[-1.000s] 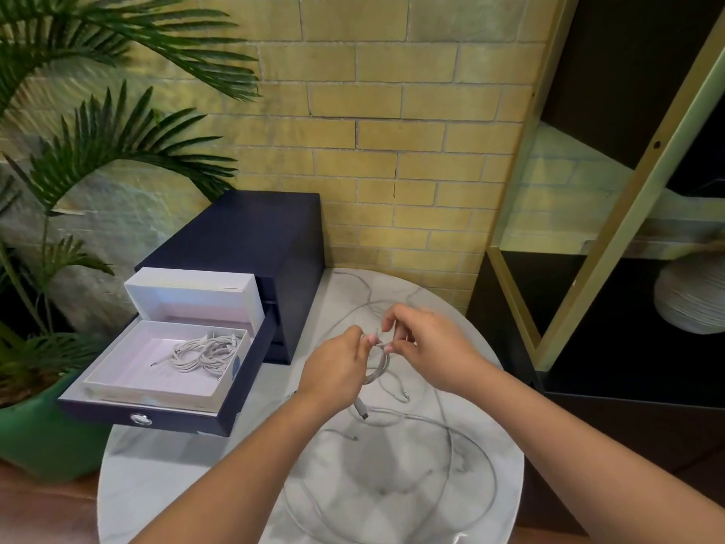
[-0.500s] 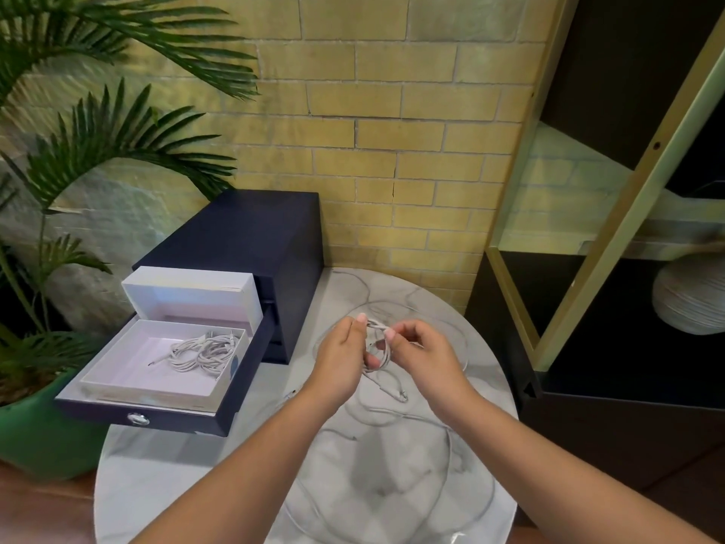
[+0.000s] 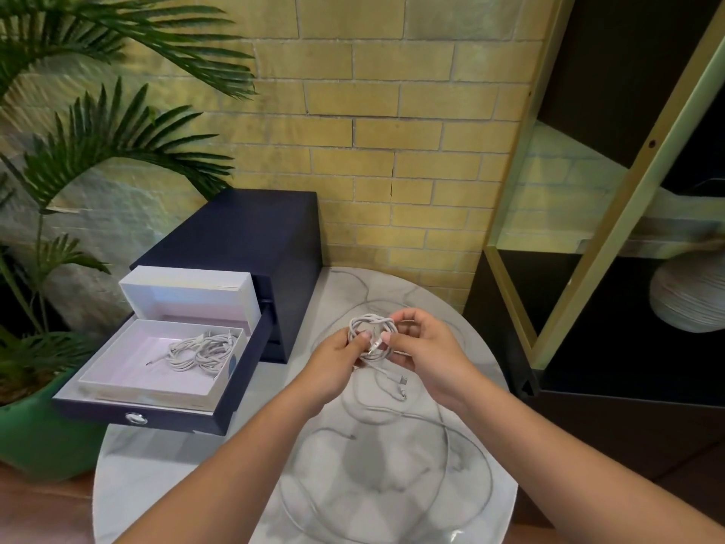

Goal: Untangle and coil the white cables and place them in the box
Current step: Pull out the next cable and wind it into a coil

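Above the middle of the round marble table [image 3: 164, 484], both hands hold a small coil of white cable [image 3: 370, 325]. My left hand [image 3: 339, 357] pinches its left side with thumb and fingers. My right hand [image 3: 425, 353] pinches the right side, and a short end with a plug [image 3: 401, 380] hangs below. More loose white cable [image 3: 451, 429] lies in wide loops on the tabletop under my arms. A white box [image 3: 117, 373] sits in an open dark drawer at the left, with a bundle of coiled white cables [image 3: 200, 351] inside it.
The dark blue drawer unit [image 3: 251, 237] stands at the table's back left, its drawer [image 3: 164, 420] pulled out over the edge. The white box lid [image 3: 188, 290] leans upright behind the box. A potted palm [image 3: 35, 426] is at the left, a black shelf unit [image 3: 588, 347] at the right.
The coil has grown tighter and sits higher between my hands. Both hands have moved closer together and slightly away from me. The hanging cable end is shorter.
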Available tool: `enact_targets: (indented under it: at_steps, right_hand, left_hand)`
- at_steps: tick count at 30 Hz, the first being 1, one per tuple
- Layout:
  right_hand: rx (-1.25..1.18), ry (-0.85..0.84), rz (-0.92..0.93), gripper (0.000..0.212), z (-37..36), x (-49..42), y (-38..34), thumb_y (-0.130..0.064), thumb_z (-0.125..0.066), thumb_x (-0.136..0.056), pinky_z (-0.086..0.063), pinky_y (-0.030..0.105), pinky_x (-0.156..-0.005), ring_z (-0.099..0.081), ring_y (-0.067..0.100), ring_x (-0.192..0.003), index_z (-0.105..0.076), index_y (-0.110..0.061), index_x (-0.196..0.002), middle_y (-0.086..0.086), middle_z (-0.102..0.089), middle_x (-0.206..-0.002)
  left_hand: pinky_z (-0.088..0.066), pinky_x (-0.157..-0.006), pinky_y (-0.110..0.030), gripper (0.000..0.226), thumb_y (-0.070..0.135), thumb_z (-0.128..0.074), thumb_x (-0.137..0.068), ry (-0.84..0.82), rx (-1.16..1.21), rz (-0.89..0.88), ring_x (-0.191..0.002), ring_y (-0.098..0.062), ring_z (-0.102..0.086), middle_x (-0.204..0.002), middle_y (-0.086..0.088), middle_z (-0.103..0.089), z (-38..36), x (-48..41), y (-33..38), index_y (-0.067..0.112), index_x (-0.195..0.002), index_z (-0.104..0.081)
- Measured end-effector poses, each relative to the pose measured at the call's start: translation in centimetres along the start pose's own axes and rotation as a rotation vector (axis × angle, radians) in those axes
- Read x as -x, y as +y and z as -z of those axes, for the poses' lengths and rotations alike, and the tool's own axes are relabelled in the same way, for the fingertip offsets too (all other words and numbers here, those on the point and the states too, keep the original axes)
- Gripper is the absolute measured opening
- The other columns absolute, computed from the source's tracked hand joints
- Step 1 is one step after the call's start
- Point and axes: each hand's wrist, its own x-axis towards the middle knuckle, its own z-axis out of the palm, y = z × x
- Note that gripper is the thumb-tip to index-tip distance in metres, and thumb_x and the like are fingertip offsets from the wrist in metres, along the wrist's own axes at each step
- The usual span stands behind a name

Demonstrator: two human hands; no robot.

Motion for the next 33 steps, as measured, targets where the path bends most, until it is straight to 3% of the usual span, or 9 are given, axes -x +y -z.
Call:
enact_targets:
  at_steps: [3,7,13,16,18,21,26,30,33]
  right_hand:
    - [0.153,-0.070,-0.067,0.023,-0.1,-0.1,0.2,0.003,-0.056,-0.086,-0.047,0.028,-0.075,-0.058,0.011,-0.078,-0.056,-0.013,-0.102,0.004,-0.057,-0.087]
    - [0.349,-0.101,-0.086,0.021,0.2,-0.2,0.2,0.000,-0.054,-0.086,-0.044,0.025,-0.071,-0.053,0.011,-0.078,-0.053,-0.018,-0.096,0.004,-0.053,-0.088]
    - [0.313,-0.077,-0.120,0.037,1.3,0.4,0.0,-0.015,-0.070,-0.083,-0.047,0.028,-0.074,-0.055,0.012,-0.081,-0.053,-0.021,-0.115,0.004,-0.055,-0.098]
    - [0.329,-0.105,-0.176,0.044,1.3,1.3,0.7,-0.024,-0.076,-0.080,-0.049,0.025,-0.067,-0.059,0.011,-0.073,-0.051,-0.020,-0.116,0.004,-0.055,-0.092]
    - [0.221,-0.084,-0.181,0.035,1.0,1.3,1.4,-0.016,-0.074,-0.083,-0.051,0.023,-0.063,-0.061,0.011,-0.065,-0.054,-0.009,-0.111,0.008,-0.055,-0.086]
    - [-0.022,0.001,-0.162,0.015,0.9,0.9,1.6,-0.001,-0.065,-0.087,-0.055,0.020,-0.062,-0.062,0.012,-0.063,-0.057,0.000,-0.100,0.012,-0.058,-0.078]
    - [-0.300,0.107,-0.215,0.021,0.9,0.2,1.6,0.005,-0.064,-0.086,-0.056,0.019,-0.061,-0.061,0.015,-0.067,-0.051,-0.004,-0.099,0.011,-0.063,-0.077]
    - [-0.416,0.129,-0.262,0.031,1.1,-0.4,1.4,0.012,-0.062,-0.083,-0.056,0.020,-0.057,-0.062,0.016,-0.068,-0.046,-0.006,-0.102,0.014,-0.064,-0.077]
    - [-0.396,0.084,-0.266,0.024,1.2,-0.8,0.9,0.014,-0.058,-0.085,-0.057,0.019,-0.060,-0.062,0.017,-0.073,-0.053,-0.001,-0.103,0.014,-0.064,-0.082]
  left_hand:
    - [-0.049,-0.078,-0.042,0.029,0.034,-0.054,-0.096,0.094,-0.071,-0.030,-0.075,-0.017,-0.056,-0.079,-0.001,-0.061,0.3,-0.1,0.1,0.007,-0.087,-0.060]
    - [-0.041,-0.066,-0.032,0.027,0.029,-0.064,-0.090,0.124,-0.139,-0.109,-0.063,-0.011,-0.045,-0.065,0.004,-0.050,0.3,-0.1,0.3,0.004,-0.082,-0.061]
    - [-0.053,-0.067,-0.035,0.024,0.026,-0.067,-0.089,0.171,-0.124,-0.086,-0.064,-0.011,-0.052,-0.066,0.003,-0.053,1.0,-0.2,0.3,0.005,-0.080,-0.062]
    - [-0.056,-0.062,-0.026,0.029,0.025,-0.067,-0.090,0.246,-0.013,-0.058,-0.061,-0.010,-0.056,-0.063,0.002,-0.050,0.8,-0.2,0.4,0.008,-0.069,-0.055]
    - [-0.059,-0.066,-0.028,0.032,0.023,-0.066,-0.090,0.251,0.061,-0.046,-0.059,-0.010,-0.056,-0.062,0.000,-0.048,0.4,-0.2,0.5,0.005,-0.068,-0.052]
    - [-0.060,-0.074,-0.029,0.038,0.024,-0.063,-0.093,0.215,0.188,-0.019,-0.062,-0.010,-0.059,-0.068,-0.005,-0.052,-0.2,0.0,0.8,-0.012,-0.085,-0.057]
    - [-0.057,-0.083,-0.030,0.022,0.024,-0.054,-0.097,0.154,0.561,0.057,-0.074,-0.016,-0.064,-0.072,0.005,-0.066,-0.9,0.5,1.7,0.006,-0.091,-0.066]
    - [-0.054,-0.088,-0.030,0.022,0.023,-0.052,-0.098,0.068,0.528,0.046,-0.074,-0.014,-0.060,-0.074,0.001,-0.064,-0.8,0.6,1.6,0.008,-0.090,-0.066]
    - [-0.052,-0.086,-0.027,0.022,0.022,-0.055,-0.096,0.046,0.347,-0.001,-0.076,-0.012,-0.060,-0.075,0.002,-0.067,-0.4,0.4,1.8,0.007,-0.089,-0.069]
